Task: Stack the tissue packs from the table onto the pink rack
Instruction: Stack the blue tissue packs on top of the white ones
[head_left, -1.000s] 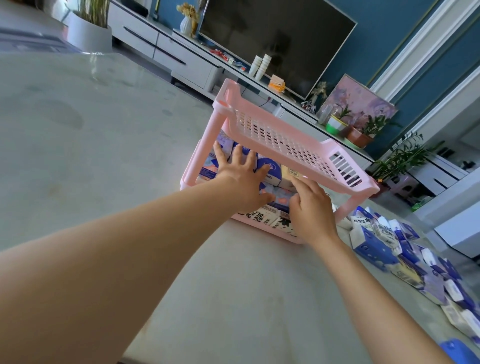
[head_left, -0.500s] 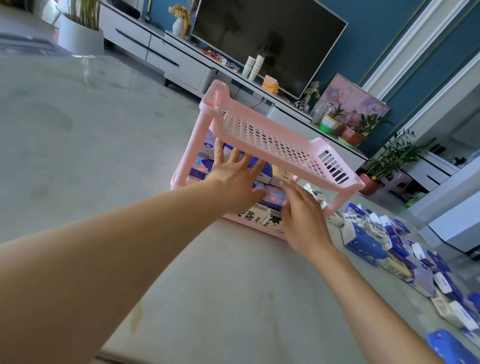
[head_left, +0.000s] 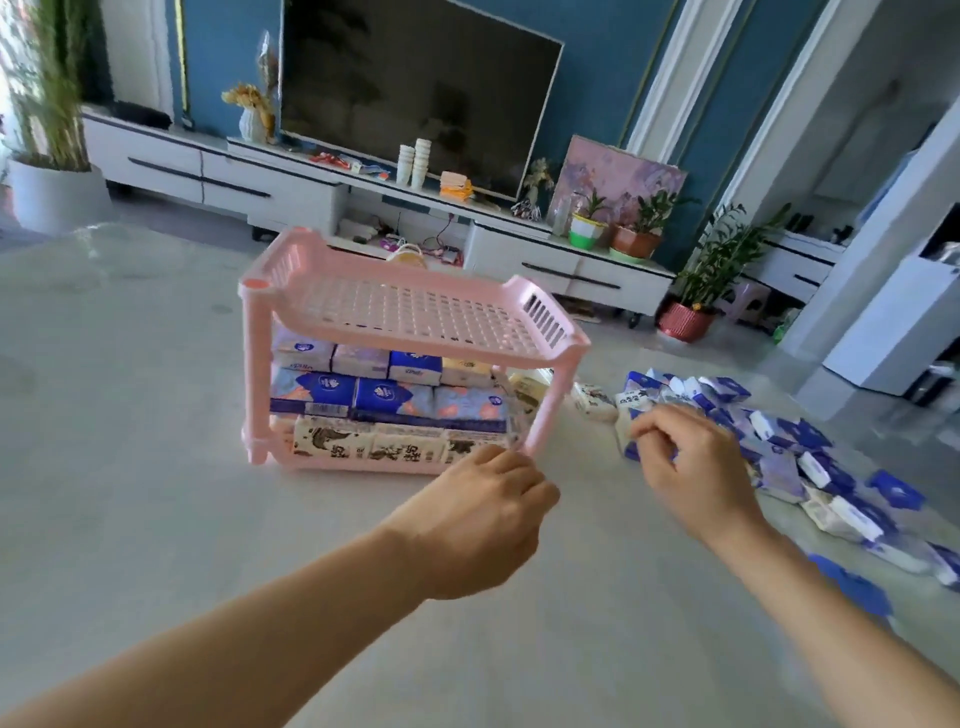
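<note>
The pink plastic two-tier rack (head_left: 257, 364) stands upright on the pale marble-look table (head_left: 156, 493), just beyond the left hand (head_left: 478, 519). Its lower shelf is packed with small wrapped tissue packs (head_left: 384, 397) in three layers: cream packs with dark prints at the bottom, blue and peach ones in the middle, and white, blue and yellow ones on top, reaching close under the perforated upper tray. The left hand sits at the foot of the rack's front right leg (head_left: 545, 415), knuckles right against the shelf's front corner. Its back faces the camera and its fingers are curled under, so whether they hold anything cannot be told. The forearm runs in low from the lower left, wrist nearly straight. To the right of the rack, a loose heap of blue-and-white tissue packs (head_left: 779, 436) lies spread across the table and trails off towards the right edge. The right hand (head_left: 696, 467) hovers over the heap's near left end, palm down, its fingers (head_left: 654, 431) bent and bunched directly above a blue-and-white pack there. Motion blur hides whether they pinch that pack or only touch it. The right forearm comes in from the lower right, angled up towards the heap
</note>
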